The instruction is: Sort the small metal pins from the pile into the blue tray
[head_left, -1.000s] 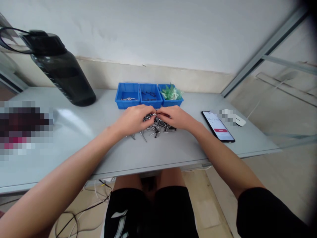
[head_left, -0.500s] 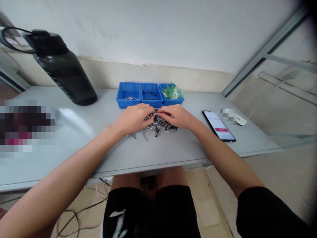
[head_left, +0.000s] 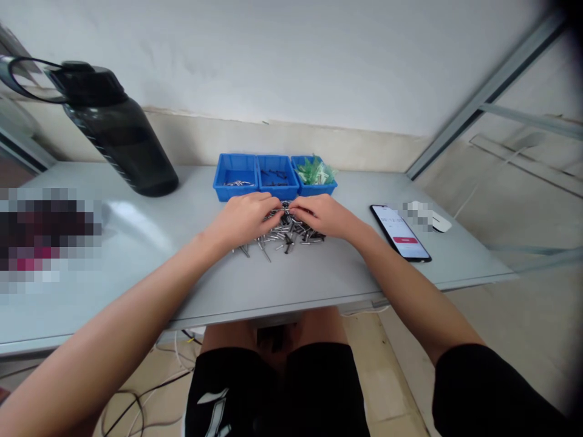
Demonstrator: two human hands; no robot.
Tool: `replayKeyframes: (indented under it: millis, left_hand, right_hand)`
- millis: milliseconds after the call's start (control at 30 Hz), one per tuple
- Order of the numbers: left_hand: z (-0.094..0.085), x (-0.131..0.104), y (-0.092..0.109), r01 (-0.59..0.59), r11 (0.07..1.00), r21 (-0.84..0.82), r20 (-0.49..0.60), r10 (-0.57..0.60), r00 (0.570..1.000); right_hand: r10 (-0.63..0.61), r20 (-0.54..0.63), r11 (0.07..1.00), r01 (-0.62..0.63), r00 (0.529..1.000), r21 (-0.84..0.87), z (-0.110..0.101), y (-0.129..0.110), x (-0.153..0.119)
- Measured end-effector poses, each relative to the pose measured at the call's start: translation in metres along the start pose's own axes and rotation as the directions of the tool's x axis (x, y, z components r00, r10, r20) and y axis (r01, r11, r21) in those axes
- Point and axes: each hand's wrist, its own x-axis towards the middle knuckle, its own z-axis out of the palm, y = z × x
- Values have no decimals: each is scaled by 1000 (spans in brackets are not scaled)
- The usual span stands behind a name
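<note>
A loose pile of small metal fasteners point(head_left: 291, 233), silver and black, lies on the table; many look like thin-pinned rivets. Over its left side is my left hand point(head_left: 250, 215), thumb and fingertips closed in a pinch. A thin silver piece shows at those fingertips, too small to identify. My right hand point(head_left: 321, 213) meets it from the other side, its fingers also pinched together. Whatever sits between its fingertips is hidden. Just behind the hands stand three joined blue bins: the left bin point(head_left: 237, 162) holds a few silver pins, the middle bin point(head_left: 276, 162) dark screws, the right bin point(head_left: 321, 189) green-and-white pieces.
A large dark water bottle point(head_left: 130, 145) stands at the back left. To the right lie a phone point(head_left: 401, 233) with a lit screen and a white mouse point(head_left: 437, 221). A blurred-out dark object point(head_left: 45, 224) is at the far left. The wall point(head_left: 291, 73) rises behind the bins.
Both hands stay over the pile in nearly the same pinched pose, with only slight finger movement. The whole view has shifted very slightly.
</note>
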Motion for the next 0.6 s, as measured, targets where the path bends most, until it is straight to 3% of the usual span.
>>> replayKeyframes:
  millis: [233, 467, 600]
  left_hand:
    - [1, 1, -3, 28, 999, 25, 32, -29, 999]
    - [1, 0, -2, 31, 999, 9, 136, -32, 990]
    - [1, 1, -2, 35, 999, 11, 119, -36, 992]
  right_hand:
    - [19, -66, 999, -21, 998, -44, -2, 0, -1]
    - [-52, -138, 997, 43, 989, -70, 0, -3, -3]
    - [-87, -192, 994, 74, 977, -76, 1, -1, -3]
